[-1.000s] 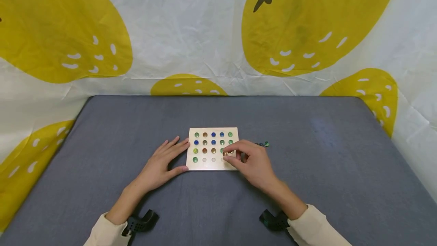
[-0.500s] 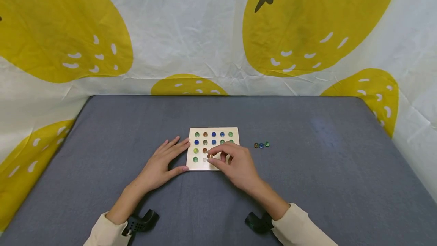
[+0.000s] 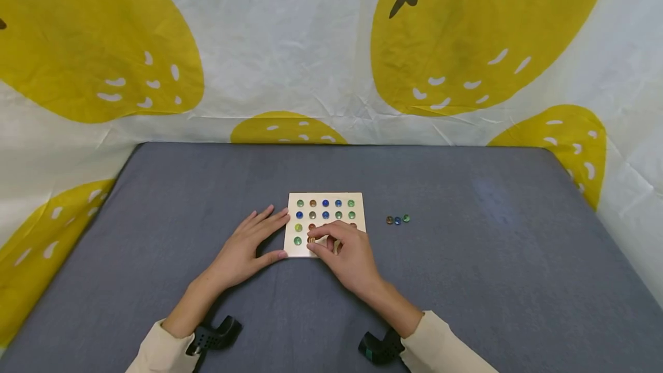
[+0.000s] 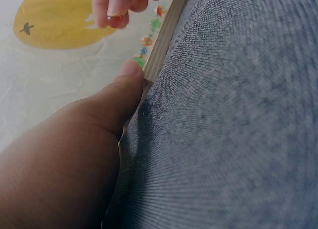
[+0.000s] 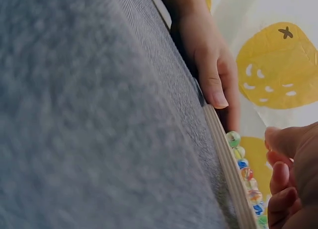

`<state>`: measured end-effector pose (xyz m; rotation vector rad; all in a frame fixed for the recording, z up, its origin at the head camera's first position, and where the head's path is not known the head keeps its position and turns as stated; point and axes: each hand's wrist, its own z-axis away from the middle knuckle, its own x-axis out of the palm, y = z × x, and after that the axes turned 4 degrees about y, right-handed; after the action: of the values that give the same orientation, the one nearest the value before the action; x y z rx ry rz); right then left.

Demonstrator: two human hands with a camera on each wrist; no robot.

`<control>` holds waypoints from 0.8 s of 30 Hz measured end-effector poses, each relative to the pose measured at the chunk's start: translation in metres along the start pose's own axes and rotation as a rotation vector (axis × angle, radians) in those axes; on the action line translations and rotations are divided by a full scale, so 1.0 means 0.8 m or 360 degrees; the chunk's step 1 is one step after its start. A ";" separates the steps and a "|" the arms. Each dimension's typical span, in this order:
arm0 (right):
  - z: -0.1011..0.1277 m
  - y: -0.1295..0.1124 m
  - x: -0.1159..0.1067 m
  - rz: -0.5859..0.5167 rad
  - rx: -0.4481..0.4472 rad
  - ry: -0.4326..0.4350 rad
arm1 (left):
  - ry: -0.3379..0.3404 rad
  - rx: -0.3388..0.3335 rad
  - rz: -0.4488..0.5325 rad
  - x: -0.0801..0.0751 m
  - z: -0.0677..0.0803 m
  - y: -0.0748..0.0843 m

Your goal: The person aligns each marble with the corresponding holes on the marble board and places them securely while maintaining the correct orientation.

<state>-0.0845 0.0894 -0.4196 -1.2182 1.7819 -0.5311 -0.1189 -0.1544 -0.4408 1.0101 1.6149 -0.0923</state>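
A pale wooden board [image 3: 304, 252] with rows of hollows lies on the table, glass marbles in blue, green and amber seated in it. My left hand [image 3: 243, 246] lies flat with fingers spread, its fingertips and thumb touching the board's left edge. Between thumb and index finger, my right hand [image 3: 347, 252] pinches an amber-striped marble [image 3: 311, 240] low over the front row. Just left of it sits a green marble [image 3: 297, 241] in the corner hollow. In the left wrist view the pinched marble [image 4: 117, 22] looks reddish. My right hand covers the board's front right part.
To the right of the board, a brown marble [image 3: 389, 220], a blue marble [image 3: 397, 220] and a green marble [image 3: 406, 218] lie in a short line on the grey table cover [image 3: 492, 281]. A yellow-and-white curtain [image 3: 290, 45] hangs behind the table.
My right hand has moved left across the board with the amber marble, from the right side to the second hollow of the front row. My left hand has stayed in place.
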 end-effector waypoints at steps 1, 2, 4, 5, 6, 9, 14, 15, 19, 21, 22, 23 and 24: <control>0.001 0.002 0.001 0.0004 -0.0001 0.0005 | -0.0002 0.0001 -0.0001 0.000 0.000 0.000; 0.002 0.003 0.001 0.0008 0.0000 0.0006 | -0.0002 0.0002 -0.0003 0.000 0.000 0.000; 0.003 0.005 0.002 0.0016 0.0002 0.0010 | -0.0005 0.0001 -0.0009 0.001 -0.001 0.000; 0.003 0.006 0.002 0.0019 0.0003 0.0011 | -0.0008 0.0000 -0.0010 0.001 -0.001 0.000; 0.004 0.007 0.003 0.0027 0.0001 0.0013 | -0.0008 -0.0001 -0.0013 0.001 -0.002 0.000; 0.004 0.009 0.003 0.0044 0.0005 0.0007 | -0.0007 0.0000 -0.0021 0.001 -0.002 -0.001; 0.006 0.012 0.005 0.0053 0.0006 -0.0009 | -0.0005 0.0008 -0.0021 0.002 -0.002 -0.001; 0.006 0.012 0.005 0.0055 0.0005 -0.0012 | -0.0005 0.0008 -0.0019 0.002 -0.002 -0.001; 0.007 0.014 0.006 0.0085 0.0005 -0.0045 | -0.0007 0.0010 -0.0014 0.002 -0.002 -0.001; 0.007 0.014 0.007 0.0104 0.0008 -0.0065 | -0.0007 0.0009 -0.0006 0.002 -0.001 -0.001; 0.007 0.014 0.007 0.0112 0.0009 -0.0075 | -0.0006 0.0009 -0.0008 0.003 -0.001 -0.001; 0.007 0.015 0.007 0.0118 0.0010 -0.0082 | -0.0006 0.0009 -0.0008 0.003 -0.001 -0.001; 0.008 0.015 0.007 0.0123 0.0010 -0.0087 | -0.0006 0.0009 -0.0004 0.003 -0.001 -0.001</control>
<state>-0.0861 0.0903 -0.4338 -1.1441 1.7722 -0.4542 -0.1200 -0.1533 -0.4429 1.0115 1.6135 -0.1004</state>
